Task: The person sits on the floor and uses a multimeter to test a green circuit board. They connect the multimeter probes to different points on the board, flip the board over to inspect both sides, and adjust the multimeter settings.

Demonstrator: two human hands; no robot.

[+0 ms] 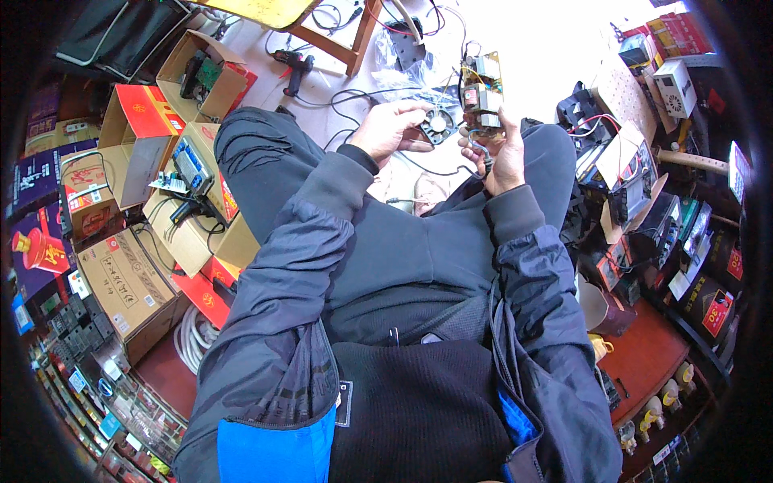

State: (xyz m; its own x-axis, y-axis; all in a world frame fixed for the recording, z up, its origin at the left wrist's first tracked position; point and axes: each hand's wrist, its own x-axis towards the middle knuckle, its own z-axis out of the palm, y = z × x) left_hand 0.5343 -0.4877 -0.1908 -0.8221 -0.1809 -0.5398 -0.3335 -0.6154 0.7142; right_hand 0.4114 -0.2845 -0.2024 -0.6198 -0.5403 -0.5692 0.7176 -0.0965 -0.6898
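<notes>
In my left hand (386,133) is a small black cooling fan (439,125) with a pale hub, pinched at its left edge. Thin wires run up from it toward a circuit board (483,98), which carries silver heat sinks and stands at the lower end against the fingers of my right hand (503,157). A dark cable with a thicker end (486,161) lies across that palm, and the right fingers are curled round it and the board's lower edge. Both hands are between my knees, with the fan and board close side by side.
To the left are opened cardboard boxes (121,278) with electronic parts. A glue gun-like black and red tool (296,71) lies on the pale floor ahead, near a wooden stool (342,52) and loose cables. On the right, a box of wired devices (628,173) stands beside shelves.
</notes>
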